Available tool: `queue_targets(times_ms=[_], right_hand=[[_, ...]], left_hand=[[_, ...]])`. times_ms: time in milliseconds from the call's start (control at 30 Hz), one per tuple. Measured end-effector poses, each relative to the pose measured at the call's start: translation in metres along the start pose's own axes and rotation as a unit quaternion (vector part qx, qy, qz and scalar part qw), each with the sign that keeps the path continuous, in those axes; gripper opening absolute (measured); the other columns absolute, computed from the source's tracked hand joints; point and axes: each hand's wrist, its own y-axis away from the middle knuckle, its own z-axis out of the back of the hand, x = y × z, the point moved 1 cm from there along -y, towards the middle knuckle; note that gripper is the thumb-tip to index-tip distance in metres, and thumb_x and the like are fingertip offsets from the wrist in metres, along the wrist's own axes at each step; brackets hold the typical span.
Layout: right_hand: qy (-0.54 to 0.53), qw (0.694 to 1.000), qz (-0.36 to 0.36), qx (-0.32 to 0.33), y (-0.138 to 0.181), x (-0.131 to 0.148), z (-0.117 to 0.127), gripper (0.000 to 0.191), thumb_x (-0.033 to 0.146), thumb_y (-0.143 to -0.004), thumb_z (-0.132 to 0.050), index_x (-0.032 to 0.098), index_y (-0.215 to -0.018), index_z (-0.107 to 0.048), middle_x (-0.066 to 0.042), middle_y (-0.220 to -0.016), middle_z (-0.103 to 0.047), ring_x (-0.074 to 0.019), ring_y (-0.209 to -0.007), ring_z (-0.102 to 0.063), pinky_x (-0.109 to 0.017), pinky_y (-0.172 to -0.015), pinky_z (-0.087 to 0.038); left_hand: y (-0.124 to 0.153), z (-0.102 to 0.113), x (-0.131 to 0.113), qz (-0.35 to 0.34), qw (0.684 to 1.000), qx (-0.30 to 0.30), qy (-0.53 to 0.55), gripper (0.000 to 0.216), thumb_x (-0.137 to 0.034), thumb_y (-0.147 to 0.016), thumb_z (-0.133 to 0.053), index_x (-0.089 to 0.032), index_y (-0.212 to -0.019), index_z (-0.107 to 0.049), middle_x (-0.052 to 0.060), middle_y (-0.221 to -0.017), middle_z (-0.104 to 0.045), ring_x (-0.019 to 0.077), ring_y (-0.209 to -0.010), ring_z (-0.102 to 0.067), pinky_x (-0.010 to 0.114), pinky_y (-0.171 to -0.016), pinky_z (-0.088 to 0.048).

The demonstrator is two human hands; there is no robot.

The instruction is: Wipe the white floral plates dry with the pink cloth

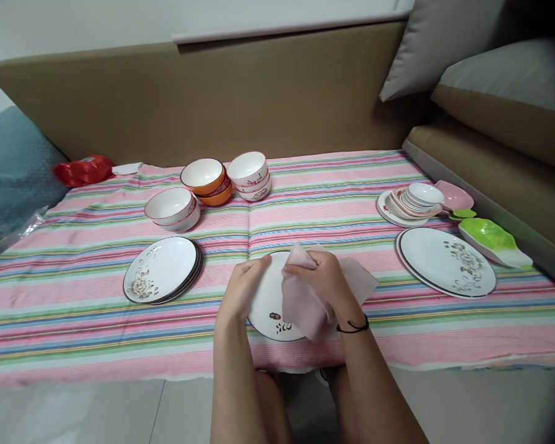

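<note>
A white plate (264, 302) with a dark rim and brown floral print is in front of me, partly covered by a pale pink cloth (308, 311). My left hand (243, 285) is closed on the plate's left edge, thumb on top; its other fingers are mostly hidden. Bunched in my right hand (326, 277) is the cloth, which drapes over the plate's right side. Left of the plate, similar flowered plates (164, 268) are stacked. To the right lie larger oval plates (437, 259), one on another.
Bowls (247, 169), orange bowls (203, 176) and red-rimmed bowls (170, 206) stand stacked behind on the striped cloth (305, 216). Small dishes (414, 200), a pink dish (453, 196) and a green leaf-shaped dish (490, 240) sit right. A red bundle (86, 169) lies far left.
</note>
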Motion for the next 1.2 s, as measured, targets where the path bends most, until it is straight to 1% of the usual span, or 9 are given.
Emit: queue_targets(times_ms=[100, 167, 400, 567, 700, 800, 867, 1033, 1200], right_hand=[[0.036, 0.999, 0.019, -0.002, -0.002, -0.001, -0.001, 0.044, 0.047, -0.065, -0.074, 0.019, -0.056, -0.041, 0.006, -0.059, -0.032, -0.0086, -0.058, -0.028, -0.023, -0.051, -0.022], [0.049, 0.998, 0.022, -0.014, -0.003, 0.0, 0.0, 0.045, 0.049, -0.067, -0.072, 0.019, -0.056, -0.04, 0.006, -0.059, -0.03, -0.0086, -0.058, -0.027, -0.023, -0.051, -0.022], [0.01, 0.999, 0.021, -0.041, -0.003, 0.005, 0.01, 0.047, 0.054, -0.078, -0.061, 0.02, -0.06, -0.034, 0.005, -0.063, -0.027, -0.0093, -0.06, -0.028, -0.023, -0.053, -0.023], [-0.05, 0.995, -0.026, -0.088, 0.0, 0.008, 0.01, 0.05, 0.059, -0.08, -0.056, 0.022, -0.062, -0.027, 0.005, -0.061, -0.021, -0.009, -0.056, -0.024, -0.024, -0.05, -0.02], [-0.085, 0.99, -0.042, -0.109, 0.002, 0.012, 0.004, 0.051, 0.058, -0.081, -0.054, 0.023, -0.062, -0.022, 0.005, -0.06, -0.019, -0.0091, -0.056, -0.023, -0.024, -0.051, -0.022], [-0.08, 0.992, -0.044, -0.093, 0.002, 0.011, -0.002, 0.049, 0.058, -0.083, -0.051, 0.022, -0.062, -0.024, 0.005, -0.059, -0.023, -0.0099, -0.057, -0.028, -0.024, -0.053, -0.024], [-0.066, 0.994, -0.042, -0.073, 0.003, 0.009, -0.007, 0.047, 0.058, -0.084, -0.048, 0.022, -0.063, -0.027, 0.005, -0.059, -0.027, -0.0105, -0.058, -0.03, -0.025, -0.053, -0.026], [-0.038, 0.997, -0.056, -0.038, 0.005, 0.005, -0.017, 0.043, 0.058, -0.083, -0.049, 0.021, -0.064, -0.036, 0.004, -0.059, -0.036, -0.012, -0.059, -0.037, -0.025, -0.054, -0.028], [-0.057, 0.997, -0.032, -0.046, 0.005, 0.008, -0.012, 0.046, 0.057, -0.085, -0.047, 0.022, -0.062, -0.028, 0.005, -0.057, -0.026, -0.0099, -0.055, -0.029, -0.025, -0.052, -0.024]], left_hand=[[0.0, -0.005, 0.001, -0.013, 0.999, 0.029, -0.035, 0.039, -0.052, -0.068, -0.071, -0.015, -0.061, -0.061, 0.001, -0.054, -0.058, 0.0115, -0.047, -0.049, 0.022, -0.044, -0.033], [0.0, -0.008, 0.0, -0.042, 0.999, 0.018, -0.03, 0.035, -0.05, -0.067, -0.073, -0.015, -0.066, -0.065, 0.001, -0.059, -0.061, 0.0114, -0.051, -0.052, 0.021, -0.047, -0.036], [-0.002, -0.015, 0.0, -0.1, 0.99, -0.067, 0.069, 0.033, -0.044, -0.058, -0.08, -0.016, -0.07, -0.066, -0.002, -0.057, -0.061, 0.0093, -0.049, -0.052, 0.02, -0.046, -0.037], [-0.009, -0.013, 0.003, -0.123, 0.963, -0.15, 0.186, 0.039, -0.046, -0.057, -0.081, -0.016, -0.075, -0.065, -0.002, -0.058, -0.062, 0.0102, -0.049, -0.054, 0.021, -0.048, -0.041], [-0.013, -0.017, 0.002, -0.102, 0.934, -0.157, 0.304, 0.046, -0.049, -0.068, -0.074, -0.014, -0.096, -0.068, 0.008, -0.085, -0.072, 0.0193, -0.071, -0.067, 0.028, -0.064, -0.053], [-0.013, -0.022, -0.001, -0.066, 0.921, -0.118, 0.366, 0.049, -0.053, -0.084, -0.056, -0.013, -0.11, -0.067, 0.014, -0.106, -0.071, 0.0261, -0.094, -0.067, 0.034, -0.08, -0.054], [-0.013, -0.025, -0.002, -0.055, 0.91, -0.125, 0.392, 0.054, -0.054, -0.09, -0.043, -0.014, -0.117, -0.065, 0.013, -0.112, -0.069, 0.0272, -0.102, -0.065, 0.036, -0.085, -0.054], [-0.013, -0.028, -0.003, -0.052, 0.896, -0.183, 0.401, 0.058, -0.055, -0.092, -0.037, -0.016, -0.128, -0.058, 0.011, -0.118, -0.068, 0.0254, -0.104, -0.065, 0.033, -0.082, -0.055], [-0.016, -0.021, -0.002, -0.059, 0.916, -0.183, 0.352, 0.054, -0.052, -0.092, -0.042, -0.013, -0.124, -0.06, 0.012, -0.117, -0.068, 0.0238, -0.097, -0.068, 0.032, -0.079, -0.056]])
